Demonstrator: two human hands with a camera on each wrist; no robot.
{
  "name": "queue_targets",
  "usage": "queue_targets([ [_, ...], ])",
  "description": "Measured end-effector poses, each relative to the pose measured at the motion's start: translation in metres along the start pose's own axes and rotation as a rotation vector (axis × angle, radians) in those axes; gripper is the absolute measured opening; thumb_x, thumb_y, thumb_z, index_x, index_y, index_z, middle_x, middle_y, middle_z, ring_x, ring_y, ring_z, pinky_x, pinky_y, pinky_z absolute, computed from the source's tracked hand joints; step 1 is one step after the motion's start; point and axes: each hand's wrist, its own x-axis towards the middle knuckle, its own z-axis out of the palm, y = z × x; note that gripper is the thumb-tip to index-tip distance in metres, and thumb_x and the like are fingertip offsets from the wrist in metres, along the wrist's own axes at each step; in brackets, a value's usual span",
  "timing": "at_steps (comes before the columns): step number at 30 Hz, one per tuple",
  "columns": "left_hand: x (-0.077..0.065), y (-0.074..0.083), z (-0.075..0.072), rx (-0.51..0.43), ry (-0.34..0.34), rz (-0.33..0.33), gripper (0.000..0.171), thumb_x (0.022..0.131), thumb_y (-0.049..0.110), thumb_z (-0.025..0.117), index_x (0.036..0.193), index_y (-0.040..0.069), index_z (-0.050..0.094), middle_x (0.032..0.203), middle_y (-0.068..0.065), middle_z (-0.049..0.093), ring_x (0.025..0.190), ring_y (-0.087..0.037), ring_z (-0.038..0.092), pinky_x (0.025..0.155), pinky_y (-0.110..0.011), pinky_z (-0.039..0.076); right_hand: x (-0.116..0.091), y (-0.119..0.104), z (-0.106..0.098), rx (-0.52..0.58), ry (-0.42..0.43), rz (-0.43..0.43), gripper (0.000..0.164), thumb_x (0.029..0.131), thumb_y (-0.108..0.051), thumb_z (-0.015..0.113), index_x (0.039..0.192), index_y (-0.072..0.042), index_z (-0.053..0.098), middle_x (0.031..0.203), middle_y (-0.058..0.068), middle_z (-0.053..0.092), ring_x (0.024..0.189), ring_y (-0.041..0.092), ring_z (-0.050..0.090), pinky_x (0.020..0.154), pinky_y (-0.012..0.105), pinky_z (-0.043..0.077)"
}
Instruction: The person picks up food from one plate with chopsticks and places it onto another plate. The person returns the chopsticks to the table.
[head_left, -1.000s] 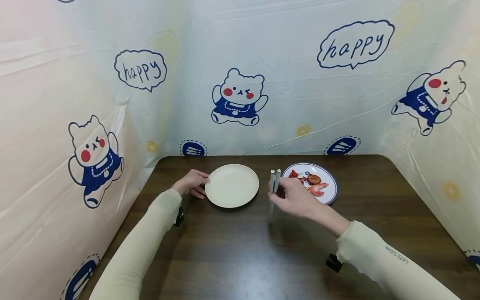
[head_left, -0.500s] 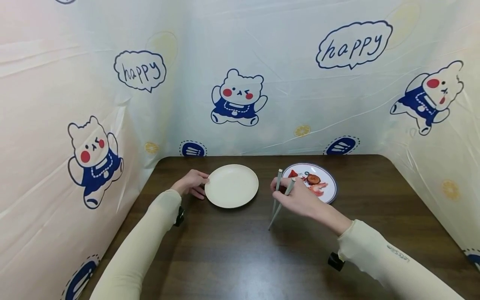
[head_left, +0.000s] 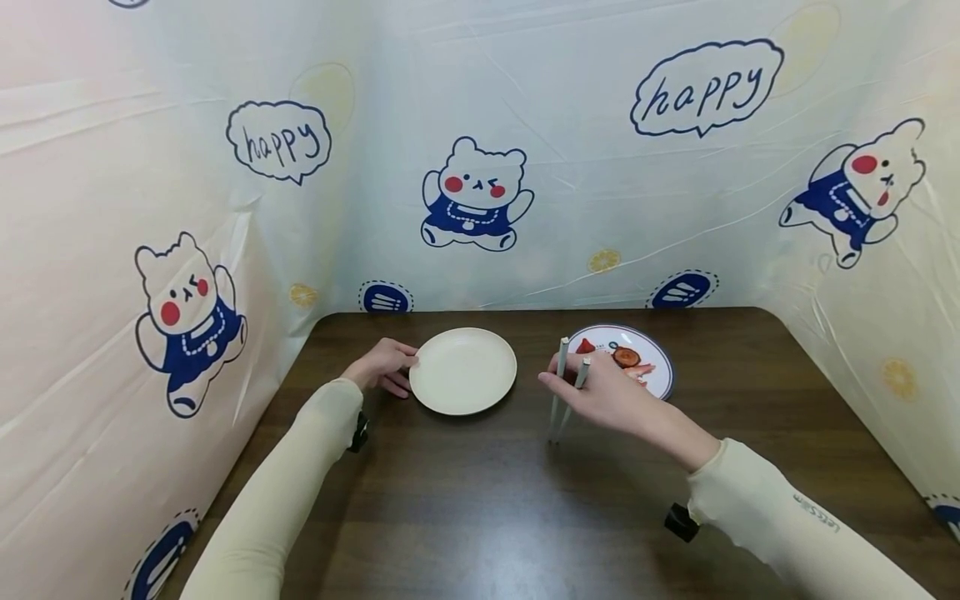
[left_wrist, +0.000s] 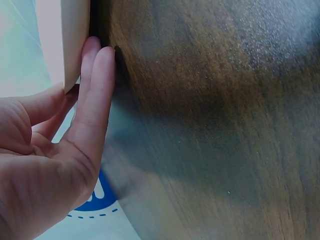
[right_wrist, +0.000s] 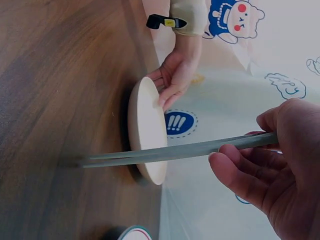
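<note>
At the back of the table, my left hand (head_left: 381,365) grips the left rim of a round cream plate (head_left: 465,372). In the left wrist view, the thumb is on the plate's (left_wrist: 72,40) upper side and the fingers reach beneath it. My right hand (head_left: 606,395) pinches a pair of pale grey chopsticks (right_wrist: 185,151) between thumb and fingers, right of the cream plate. Their tips point down close over the table, near each other, while the upper ends stand apart. Nothing shows between the tips. A blue-rimmed white plate (head_left: 660,382) is partly hidden behind the right hand.
On the blue-rimmed plate show a red piece (head_left: 586,345), a brown round piece (head_left: 626,357) and a pinkish piece (head_left: 640,369). The dark wooden table (head_left: 450,508) stretches toward me. A printed curtain (head_left: 480,100) with cartoon bears hangs close round the table's back and sides.
In my right hand the chopsticks' upper ends have spread apart, and the tips have shifted slightly right. The right hand has moved a little rightward. My left hand and the cream plate stay put.
</note>
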Motion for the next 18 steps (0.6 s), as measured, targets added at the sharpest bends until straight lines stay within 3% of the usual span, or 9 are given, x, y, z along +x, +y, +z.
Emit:
queue_targets([
  [9,0.0,0.001,-0.001,-0.002,0.002,-0.007,0.042,0.11,0.013,0.058,0.15,0.0,0.056,0.128,-0.025,0.063,0.081,-0.029,0.075,0.074,-0.044,0.067,0.0,0.006,0.003,0.046,0.031,0.013,0.008,0.101,-0.018,0.074,0.097,-0.012,0.071,0.059,-0.01,0.055,0.044,0.009,0.051,0.044,0.026,0.044],
  [13,-0.002,0.003,0.0,0.0,0.002,0.001,0.043,0.11,0.013,0.057,0.15,-0.001,0.054,0.126,-0.025,0.063,0.081,-0.029,0.075,0.075,-0.044,0.067,-0.001,0.013,0.008,0.033,0.006,0.025,0.009,0.098,-0.018,0.078,0.096,-0.013,0.071,0.062,-0.01,0.059,0.045,0.008,0.054,0.044,0.026,0.047],
  [18,-0.003,0.003,0.0,-0.004,-0.002,-0.003,0.043,0.11,0.012,0.057,0.151,-0.001,0.054,0.125,-0.025,0.064,0.081,-0.028,0.075,0.075,-0.044,0.067,-0.006,0.014,0.01,0.067,-0.007,0.058,0.01,0.102,-0.023,0.074,0.101,-0.013,0.072,0.055,-0.01,0.055,0.042,0.011,0.056,0.04,0.028,0.046],
])
